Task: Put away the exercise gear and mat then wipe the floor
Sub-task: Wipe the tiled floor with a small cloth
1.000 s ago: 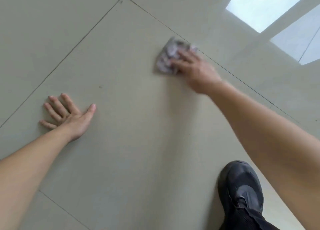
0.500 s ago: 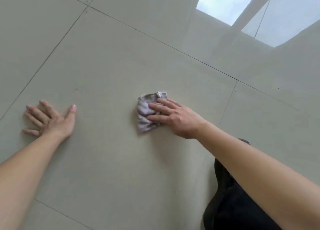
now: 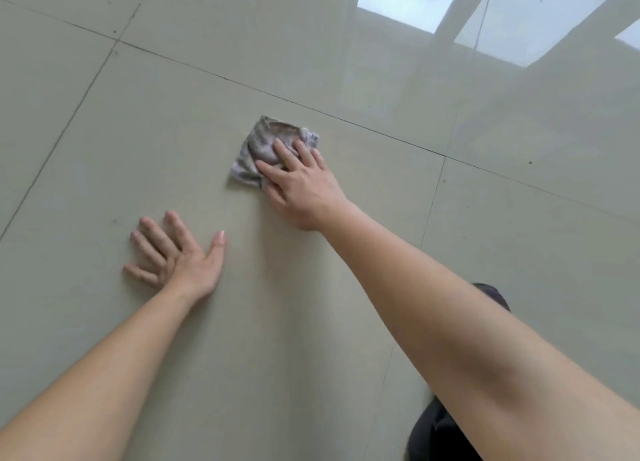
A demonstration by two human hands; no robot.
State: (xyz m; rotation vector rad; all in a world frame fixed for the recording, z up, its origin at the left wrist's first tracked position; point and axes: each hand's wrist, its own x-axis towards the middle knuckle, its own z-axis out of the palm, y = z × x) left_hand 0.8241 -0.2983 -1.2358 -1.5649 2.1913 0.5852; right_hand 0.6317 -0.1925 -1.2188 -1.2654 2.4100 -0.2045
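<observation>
Head view, looking down on a pale tiled floor [image 3: 104, 131] crossed by thin dark grout lines. A crumpled grey cloth [image 3: 263, 141] lies flat on the large central tile, close to that tile's far edge and roughly midway between its far-left and far-right corners. The right hand [image 3: 304, 190] rests on the near-right part of the cloth, palm down, with its fingers [image 3: 282, 152] straight and slightly spread. They press the fabric against the tile rather than curling round it, and the thumb lies along the cloth's near corner. The left hand [image 3: 183, 263] lies on the same tile, nearer the viewer and to the left. It is apart from the cloth and holds nothing, its palm flat on the floor, its fingers extended and fanned, and its thumb pointing toward the right arm. Both bare forearms enter from the bottom edge. A bright window reflection [image 3: 398, 3] falls on the floor's glossy surface at the top right. Behind the right forearm, toward the tile's near-right side, a dark rounded shape [image 3: 491, 294] shows. It is probably the toe of a shoe, though most of it is hidden.
</observation>
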